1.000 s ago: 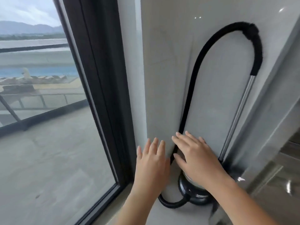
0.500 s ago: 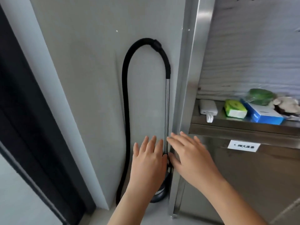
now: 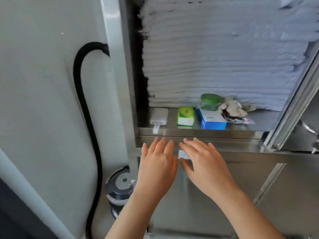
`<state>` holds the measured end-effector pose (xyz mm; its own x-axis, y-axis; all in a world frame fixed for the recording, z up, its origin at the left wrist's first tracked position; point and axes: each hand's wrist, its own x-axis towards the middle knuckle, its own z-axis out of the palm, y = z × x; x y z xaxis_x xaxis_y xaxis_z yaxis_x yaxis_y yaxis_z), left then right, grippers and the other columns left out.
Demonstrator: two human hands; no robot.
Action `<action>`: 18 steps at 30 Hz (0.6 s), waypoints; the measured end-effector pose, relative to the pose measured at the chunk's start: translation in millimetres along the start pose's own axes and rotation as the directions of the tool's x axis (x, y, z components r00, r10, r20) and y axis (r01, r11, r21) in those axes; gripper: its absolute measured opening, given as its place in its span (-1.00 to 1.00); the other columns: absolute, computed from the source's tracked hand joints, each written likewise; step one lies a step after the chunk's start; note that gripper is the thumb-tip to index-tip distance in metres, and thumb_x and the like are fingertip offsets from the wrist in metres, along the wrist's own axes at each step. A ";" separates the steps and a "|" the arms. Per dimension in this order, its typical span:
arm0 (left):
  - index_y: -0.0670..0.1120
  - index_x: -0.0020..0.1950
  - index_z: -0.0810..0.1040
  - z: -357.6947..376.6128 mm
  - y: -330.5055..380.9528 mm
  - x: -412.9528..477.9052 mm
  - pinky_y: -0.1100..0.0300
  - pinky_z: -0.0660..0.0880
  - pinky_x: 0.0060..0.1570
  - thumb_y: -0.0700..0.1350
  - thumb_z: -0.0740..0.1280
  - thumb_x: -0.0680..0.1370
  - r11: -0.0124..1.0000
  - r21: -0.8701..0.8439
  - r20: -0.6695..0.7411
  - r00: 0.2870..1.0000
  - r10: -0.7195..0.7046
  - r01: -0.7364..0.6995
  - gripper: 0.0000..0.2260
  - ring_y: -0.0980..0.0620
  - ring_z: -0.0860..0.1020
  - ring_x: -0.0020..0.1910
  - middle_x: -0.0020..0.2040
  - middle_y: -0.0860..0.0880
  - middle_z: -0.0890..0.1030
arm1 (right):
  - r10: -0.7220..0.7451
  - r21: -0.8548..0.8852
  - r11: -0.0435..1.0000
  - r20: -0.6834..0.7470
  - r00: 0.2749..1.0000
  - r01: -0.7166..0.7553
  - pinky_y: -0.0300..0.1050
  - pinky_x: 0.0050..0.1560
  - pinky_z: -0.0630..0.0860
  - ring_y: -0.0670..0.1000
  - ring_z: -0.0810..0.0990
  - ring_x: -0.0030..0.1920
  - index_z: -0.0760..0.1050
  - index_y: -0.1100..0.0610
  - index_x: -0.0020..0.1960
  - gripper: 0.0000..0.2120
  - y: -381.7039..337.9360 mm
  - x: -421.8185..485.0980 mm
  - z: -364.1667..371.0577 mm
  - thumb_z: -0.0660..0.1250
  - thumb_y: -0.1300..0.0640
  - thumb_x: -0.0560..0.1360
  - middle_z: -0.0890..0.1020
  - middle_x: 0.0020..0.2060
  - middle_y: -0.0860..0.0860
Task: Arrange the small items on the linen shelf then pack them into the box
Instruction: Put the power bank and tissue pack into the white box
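Both empty, fingers spread, my left grip and right grip hover just below the linen shelf lip; above it the small items line up, power bank nearest my left, pointing front-to-back.

- The power bank is finished in plain white.
- The tissue pack is printed bright green over white.
- The carton is coloured blue, with a white top.
- The jar is tinted green.
- The plush toy is done in beige and cream.
- The stacked linen is seen as white, lined with horizontal folds.
- The shelf is finished in silver metal.
- The hose is coloured black.
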<state>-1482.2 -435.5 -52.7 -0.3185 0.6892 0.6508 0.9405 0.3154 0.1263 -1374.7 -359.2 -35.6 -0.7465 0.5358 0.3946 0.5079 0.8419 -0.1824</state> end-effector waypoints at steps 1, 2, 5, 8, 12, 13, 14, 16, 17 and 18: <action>-0.23 0.03 0.62 8.0 13.1 6.9 -0.25 0.49 -0.03 -0.20 0.54 0.31 1.000 -0.013 0.011 1.000 0.006 -0.006 -0.67 -0.21 0.60 0.07 0.01 -0.18 0.65 | 0.005 0.002 1.000 -0.005 1.000 -0.005 0.08 0.38 0.18 0.02 0.24 0.43 0.37 0.05 0.38 -0.59 15.0 -0.4 -4.4 0.24 0.05 0.54 0.40 0.37 -0.05; -0.23 0.06 0.61 15.5 25.9 13.3 -0.24 0.46 0.02 -0.20 0.51 0.35 1.000 -0.029 0.028 1.000 0.007 -0.007 -0.69 -0.22 0.58 0.11 0.05 -0.18 0.64 | 0.005 -0.008 1.000 -0.008 1.000 -0.006 0.07 0.37 0.18 0.02 0.24 0.43 0.38 0.05 0.37 -0.60 29.9 -0.9 -8.1 0.24 0.04 0.54 0.39 0.37 -0.05; -0.23 0.12 0.59 35.0 59.0 29.4 -0.22 0.43 0.10 -0.18 0.47 0.40 0.998 -0.057 0.064 0.998 0.021 -0.017 -0.68 -0.22 0.54 0.17 0.11 -0.18 0.62 | 0.022 -0.063 0.998 0.022 1.000 -0.021 0.01 0.40 0.12 -0.03 0.15 0.46 0.29 -0.01 0.41 -0.59 70.1 -1.8 -15.4 0.14 -0.02 0.57 0.28 0.43 -0.11; -0.23 0.04 0.63 52.5 82.4 40.5 -0.23 0.48 -0.02 -0.21 0.55 0.29 0.996 -0.066 0.037 0.997 0.065 -0.062 -0.65 -0.22 0.60 0.06 0.02 -0.18 0.65 | 0.042 -0.060 0.997 0.022 0.999 -0.040 -0.03 0.40 0.10 -0.05 0.13 0.46 0.25 -0.03 0.43 -0.58 98.7 -2.7 -18.4 0.11 -0.05 0.58 0.25 0.44 -0.12; -0.24 0.04 0.62 72.3 93.7 50.3 -0.25 0.47 -0.01 -0.25 0.54 0.28 0.993 -0.103 0.037 0.997 0.066 -0.062 -0.64 -0.23 0.59 0.07 0.03 -0.20 0.65 | 0.056 -0.047 0.997 0.031 0.998 -0.054 -0.02 0.40 0.10 -0.04 0.14 0.46 0.24 -0.03 0.44 -0.56 121.8 0.8 -15.0 0.15 -0.03 0.57 0.27 0.44 -0.12; -0.24 0.04 0.63 77.1 94.1 52.2 -0.25 0.47 -0.01 -0.26 0.54 0.27 0.993 -0.102 0.044 0.997 0.067 -0.062 -0.64 -0.23 0.59 0.07 0.03 -0.20 0.65 | 0.061 -0.038 0.998 0.029 0.998 -0.059 -0.01 0.40 0.11 -0.03 0.15 0.46 0.25 -0.02 0.44 -0.56 127.1 3.1 -12.0 0.16 -0.01 0.57 0.28 0.43 -0.11; -0.25 0.04 0.63 81.7 93.6 53.2 -0.26 0.47 -0.02 -0.26 0.55 0.26 0.994 -0.094 0.051 0.996 0.069 -0.064 -0.63 -0.23 0.60 0.07 0.02 -0.20 0.65 | 0.061 -0.041 0.997 0.024 0.998 -0.060 0.00 0.40 0.12 -0.03 0.16 0.46 0.26 -0.01 0.43 -0.56 132.1 5.7 -8.2 0.18 0.01 0.56 0.29 0.43 -0.10; -0.25 0.05 0.62 91.7 90.6 55.8 -0.27 0.47 -0.02 -0.27 0.55 0.26 0.994 -0.088 0.066 0.995 0.071 -0.065 -0.62 -0.23 0.59 0.07 0.03 -0.20 0.64 | 0.067 -0.052 0.996 0.019 0.998 -0.066 0.07 0.36 0.20 0.03 0.25 0.43 0.34 0.05 0.39 -0.56 138.7 11.2 -1.6 0.26 0.07 0.53 0.37 0.39 -0.04; -0.25 0.06 0.62 96.4 88.3 57.9 -0.27 0.46 -0.01 -0.27 0.55 0.26 0.994 -0.093 0.077 0.995 0.067 -0.060 -0.62 -0.24 0.59 0.08 0.04 -0.20 0.64 | 0.067 -0.048 0.997 0.010 0.998 -0.067 0.14 0.30 0.29 0.09 0.35 0.38 0.42 0.10 0.33 -0.57 140.6 14.4 1.5 0.35 0.11 0.47 0.46 0.32 0.01; -0.25 0.06 0.62 101.0 86.1 60.7 -0.27 0.46 -0.01 -0.27 0.55 0.26 0.994 -0.097 0.088 0.994 0.064 -0.056 -0.62 -0.24 0.59 0.08 0.05 -0.21 0.64 | 0.059 -0.044 0.997 -0.010 0.998 -0.059 0.20 0.19 0.40 0.15 0.47 0.28 0.51 0.16 0.24 -0.56 142.8 17.5 5.8 0.45 0.17 0.38 0.56 0.22 0.07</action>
<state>-1432.5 -300.6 -78.0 -0.2663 0.7626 0.5896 0.9639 0.2114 0.1620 -1317.8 -229.3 -60.0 -0.7109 0.5839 0.3920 0.5699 0.8049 -0.1654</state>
